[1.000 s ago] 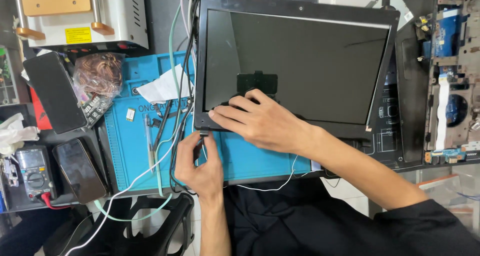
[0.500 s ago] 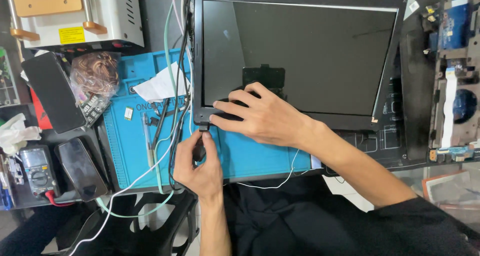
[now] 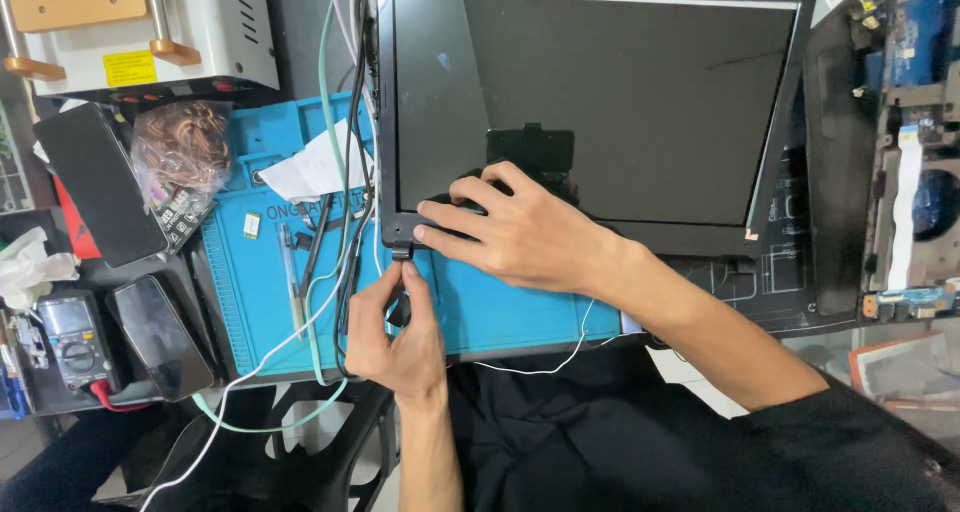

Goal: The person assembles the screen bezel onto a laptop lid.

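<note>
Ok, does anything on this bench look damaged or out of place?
Yes. The laptop screen panel lies loose across the blue mat, detached. At far right an opened device shows bare boards. Cables tangle over the mat's left side.

so the laptop screen panel (image 3: 600, 102) lies on the work mat (image 3: 500, 307), 2 phones (image 3: 100, 184) and a multimeter (image 3: 72, 337) left of it, circuit boards (image 3: 915, 142) far right.

Screen panel (image 3: 600, 102): glossy black glass, matt plastic bezel
Work mat (image 3: 520, 312): matt blue rubber
Phone (image 3: 98, 182): glossy black glass
</note>
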